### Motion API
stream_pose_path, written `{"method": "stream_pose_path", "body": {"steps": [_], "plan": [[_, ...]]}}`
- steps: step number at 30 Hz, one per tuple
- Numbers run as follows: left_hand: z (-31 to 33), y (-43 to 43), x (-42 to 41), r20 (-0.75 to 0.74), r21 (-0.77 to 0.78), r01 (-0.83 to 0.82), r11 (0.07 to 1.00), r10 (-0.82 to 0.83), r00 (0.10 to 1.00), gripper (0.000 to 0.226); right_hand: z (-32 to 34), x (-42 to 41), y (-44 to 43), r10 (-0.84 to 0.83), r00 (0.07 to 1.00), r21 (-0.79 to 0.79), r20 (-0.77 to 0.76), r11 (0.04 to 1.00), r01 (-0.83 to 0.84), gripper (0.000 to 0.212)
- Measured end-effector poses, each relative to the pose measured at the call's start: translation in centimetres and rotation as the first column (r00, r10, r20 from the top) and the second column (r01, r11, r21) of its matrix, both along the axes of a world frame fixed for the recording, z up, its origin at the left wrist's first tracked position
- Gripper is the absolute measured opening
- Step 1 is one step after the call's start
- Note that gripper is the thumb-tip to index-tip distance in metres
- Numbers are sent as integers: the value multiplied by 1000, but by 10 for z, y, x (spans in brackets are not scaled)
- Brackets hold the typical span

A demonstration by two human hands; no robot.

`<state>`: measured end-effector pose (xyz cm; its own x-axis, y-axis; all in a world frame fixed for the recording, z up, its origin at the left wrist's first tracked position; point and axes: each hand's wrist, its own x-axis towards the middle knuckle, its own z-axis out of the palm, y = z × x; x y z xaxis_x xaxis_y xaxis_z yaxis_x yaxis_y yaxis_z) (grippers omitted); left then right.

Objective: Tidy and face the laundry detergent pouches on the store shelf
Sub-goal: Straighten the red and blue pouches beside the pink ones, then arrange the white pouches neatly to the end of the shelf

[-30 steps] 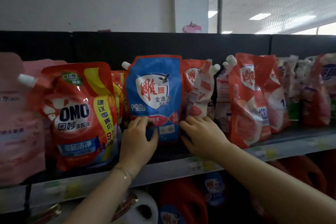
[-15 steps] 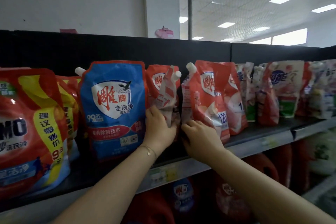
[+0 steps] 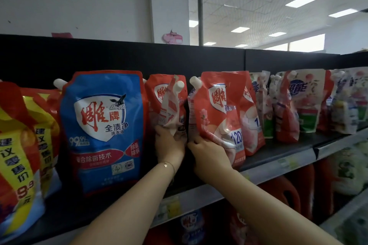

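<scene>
Counting along the shelf, I see one blue pouch standing upright and facing front, with two yellow-and-red pouches to its left, one behind the other. To the right of the blue one there are four red pouches in two pairs. The first pair is the twisted red pouch with a flat one behind it. The second is the red pouch marked 120 with one more tucked behind its right side. Further right stands a row of pale pink-and-white pouches, too blurred for me to count.

Both my arms reach up and forward, side by side, with the hands nearly touching. My left hand has its fingers curled around the lower end of the twisted pouch, which stands edge-on with its white cap turned right. My right hand clasps the lower left edge of the pouch marked 120, fingertips hooked round its side seam. That pouch leans slightly, its face angled toward me. A thin bracelet sits on my left wrist. Red jugs fill the shelf below.
</scene>
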<state>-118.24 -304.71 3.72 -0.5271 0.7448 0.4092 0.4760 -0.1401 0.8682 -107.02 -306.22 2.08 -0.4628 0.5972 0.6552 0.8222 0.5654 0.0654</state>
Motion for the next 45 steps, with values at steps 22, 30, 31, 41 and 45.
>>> {"method": "stream_pose_path", "body": {"steps": [22,30,31,41,45], "plan": [[8,-99,-66,-260,452,-67,890,203,944,25,-10,17,20,307,925,151,-225,949,-278,21],[-13,-128,-112,-156,356,-367,859,442,883,26,-8,12,16,268,959,165,-98,954,-250,17],[-17,-128,-115,-155,335,-384,860,452,878,22,-8,11,15,245,967,165,-74,959,-231,18],[-17,-141,-85,-275,484,-530,696,696,663,29,3,-21,-12,420,902,67,-97,907,-415,17],[-21,-138,-63,-449,501,-443,743,661,601,26,6,-20,-13,455,885,109,-100,889,-444,17]]}}
